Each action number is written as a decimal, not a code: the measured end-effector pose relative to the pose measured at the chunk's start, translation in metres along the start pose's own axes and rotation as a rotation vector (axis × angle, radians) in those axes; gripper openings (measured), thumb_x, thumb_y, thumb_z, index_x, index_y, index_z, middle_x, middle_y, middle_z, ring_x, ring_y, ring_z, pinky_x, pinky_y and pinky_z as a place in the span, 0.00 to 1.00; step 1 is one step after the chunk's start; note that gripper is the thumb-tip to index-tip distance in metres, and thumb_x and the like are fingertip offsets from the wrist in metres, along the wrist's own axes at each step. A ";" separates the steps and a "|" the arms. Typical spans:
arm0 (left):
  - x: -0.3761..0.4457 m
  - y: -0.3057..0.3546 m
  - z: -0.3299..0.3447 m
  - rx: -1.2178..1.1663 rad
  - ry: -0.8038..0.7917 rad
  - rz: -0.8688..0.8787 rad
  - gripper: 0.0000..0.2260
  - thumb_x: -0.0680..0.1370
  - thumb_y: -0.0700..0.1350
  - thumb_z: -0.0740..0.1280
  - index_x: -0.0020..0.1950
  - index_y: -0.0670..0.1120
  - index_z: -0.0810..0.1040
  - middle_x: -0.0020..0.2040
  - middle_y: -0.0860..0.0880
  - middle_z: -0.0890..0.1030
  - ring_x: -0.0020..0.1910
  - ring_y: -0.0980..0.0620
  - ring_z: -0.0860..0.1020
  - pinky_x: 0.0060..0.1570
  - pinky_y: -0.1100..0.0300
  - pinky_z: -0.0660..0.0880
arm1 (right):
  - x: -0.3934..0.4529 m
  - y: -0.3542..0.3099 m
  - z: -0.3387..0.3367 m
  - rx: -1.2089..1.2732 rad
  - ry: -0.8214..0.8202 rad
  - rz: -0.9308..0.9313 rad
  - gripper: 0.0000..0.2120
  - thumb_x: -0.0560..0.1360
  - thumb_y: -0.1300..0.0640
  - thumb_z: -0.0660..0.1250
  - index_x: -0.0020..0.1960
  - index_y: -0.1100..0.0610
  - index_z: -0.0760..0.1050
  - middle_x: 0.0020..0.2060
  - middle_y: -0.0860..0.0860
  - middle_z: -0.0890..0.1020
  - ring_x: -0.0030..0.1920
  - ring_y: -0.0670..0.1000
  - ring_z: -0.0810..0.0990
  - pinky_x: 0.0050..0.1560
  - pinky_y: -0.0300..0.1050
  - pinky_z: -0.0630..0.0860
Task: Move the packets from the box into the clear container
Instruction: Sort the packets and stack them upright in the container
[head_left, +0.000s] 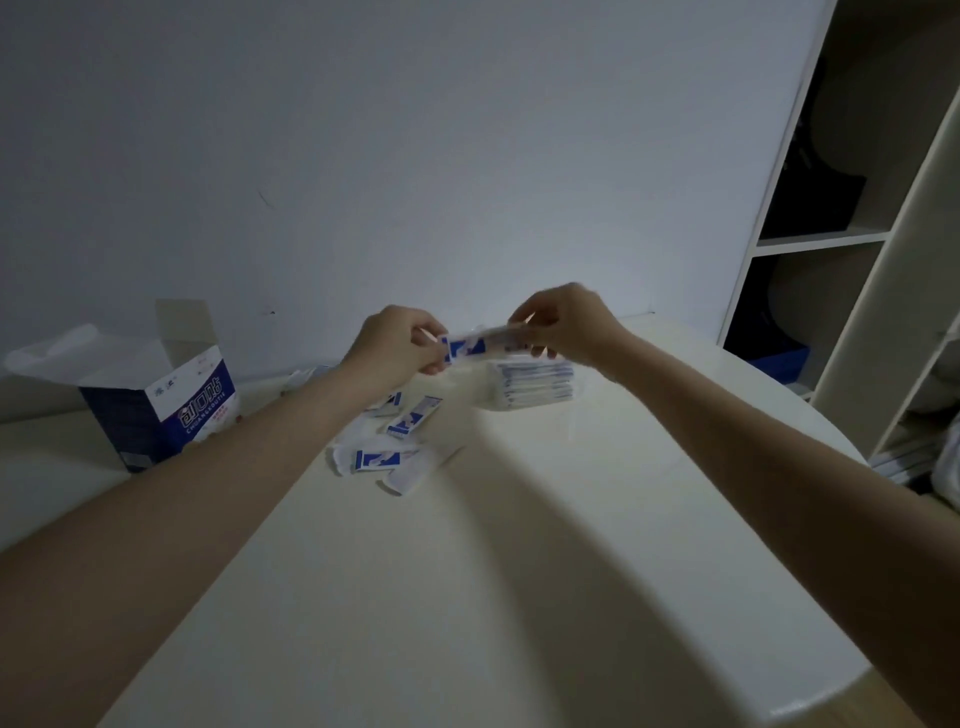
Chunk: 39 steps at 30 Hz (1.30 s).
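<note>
An open blue and white box (156, 410) stands at the table's left, its flaps up. My left hand (395, 348) and my right hand (566, 325) together pinch a small stack of white and blue packets (480, 344), held level above the table. Just below my right hand, a stack of packets (532, 384) sits in what looks like the clear container, whose walls are hard to make out. Several loose packets (387, 457) lie scattered on the table under my left forearm.
The round white table (467, 597) reaches to the wall behind; its curved edge runs along the right and front. A white shelf unit (857, 234) with dark items stands at the right.
</note>
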<state>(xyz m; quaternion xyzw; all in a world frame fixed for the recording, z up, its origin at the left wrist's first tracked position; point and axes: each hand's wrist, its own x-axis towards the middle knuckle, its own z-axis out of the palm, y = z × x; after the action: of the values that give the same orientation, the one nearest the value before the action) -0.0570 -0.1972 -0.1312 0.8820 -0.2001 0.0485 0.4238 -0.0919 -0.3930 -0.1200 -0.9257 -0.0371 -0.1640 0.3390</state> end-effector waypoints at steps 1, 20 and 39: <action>0.005 0.006 0.001 -0.043 0.026 -0.015 0.08 0.75 0.36 0.67 0.54 0.40 0.78 0.36 0.48 0.80 0.32 0.55 0.79 0.42 0.63 0.79 | 0.006 0.000 -0.004 0.110 0.066 0.059 0.06 0.72 0.63 0.68 0.49 0.60 0.78 0.31 0.53 0.80 0.19 0.39 0.73 0.22 0.27 0.68; 0.072 0.030 0.056 0.780 0.021 0.262 0.11 0.79 0.45 0.57 0.47 0.47 0.79 0.43 0.50 0.81 0.46 0.47 0.76 0.51 0.55 0.61 | 0.059 0.042 -0.002 -0.166 0.046 0.348 0.07 0.72 0.66 0.66 0.48 0.63 0.80 0.38 0.53 0.77 0.42 0.52 0.74 0.31 0.37 0.68; 0.063 0.037 0.054 0.486 -0.239 0.209 0.22 0.82 0.54 0.51 0.46 0.46 0.82 0.46 0.49 0.82 0.52 0.48 0.76 0.64 0.52 0.61 | 0.059 0.031 0.003 -0.491 0.086 0.195 0.09 0.73 0.65 0.61 0.50 0.62 0.78 0.47 0.58 0.82 0.42 0.57 0.78 0.41 0.44 0.73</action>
<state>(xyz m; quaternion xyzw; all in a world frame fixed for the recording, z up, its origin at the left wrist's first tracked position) -0.0184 -0.2796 -0.1224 0.9317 -0.3212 0.0341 0.1661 -0.0297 -0.4180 -0.1216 -0.9715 0.1075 -0.1739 0.1196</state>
